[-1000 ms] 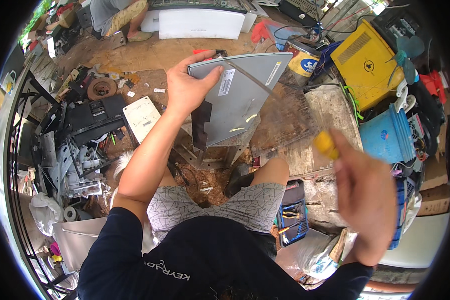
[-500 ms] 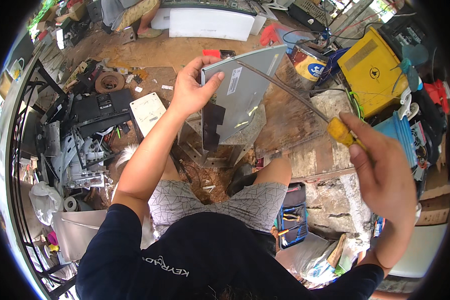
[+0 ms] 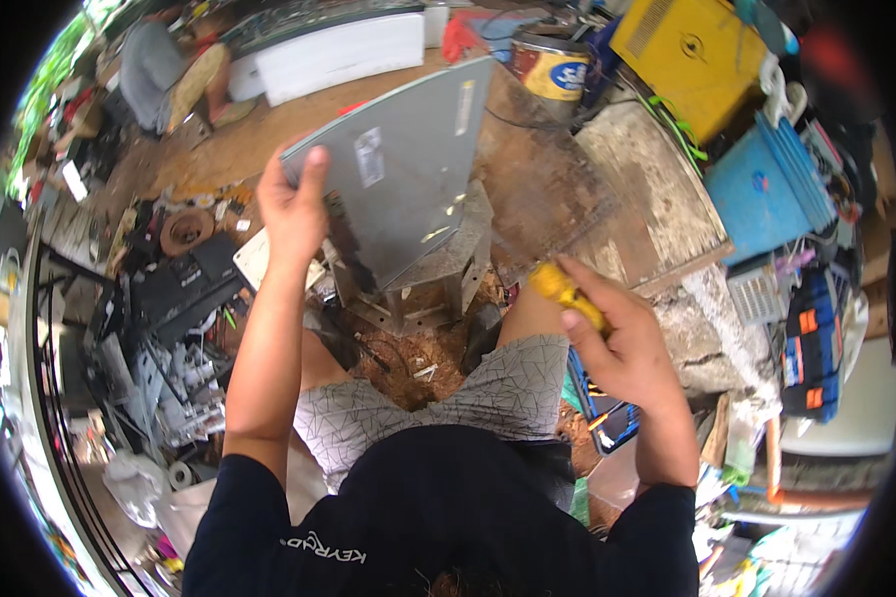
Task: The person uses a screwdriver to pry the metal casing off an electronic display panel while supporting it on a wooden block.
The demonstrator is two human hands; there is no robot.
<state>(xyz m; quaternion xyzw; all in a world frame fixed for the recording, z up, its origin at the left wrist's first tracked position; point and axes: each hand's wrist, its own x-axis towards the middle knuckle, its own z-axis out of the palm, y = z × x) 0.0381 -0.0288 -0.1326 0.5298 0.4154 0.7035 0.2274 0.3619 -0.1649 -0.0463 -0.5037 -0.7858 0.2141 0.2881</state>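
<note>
panel (image 3: 413,164), flat and grey, is sitting at 11 o'clock in the head view, tilted up on edge, its lower end coming down by the metal stand (image 3: 475,227) near centre; can't tell if it's bearing on it. left hand (image 3: 294,214), at 10, is pinching the panel's upper left corner, thumb on the near face, fingers going behind. right hand (image 3: 622,343), between 3 and 4, is gripping a yellow-handled tool (image 3: 558,287), handle pointing toward 10. shaft is blurring out, tip position unknown.

risks, my read: one corner is carrying the hold, so a hard push far from it could be pivoting the panel out of the fingers or skidding its lower end. a tip slipping along that smooth face could be running into the left thumb, which is sitting exposed at the edge. handle is overlapping the right leg (image 3: 525,320) in view, so a slip downward could be jabbing it. open tool case (image 3: 617,423) at 4 is lying by the right forearm; a dropping elbow could be snagging it.
</note>
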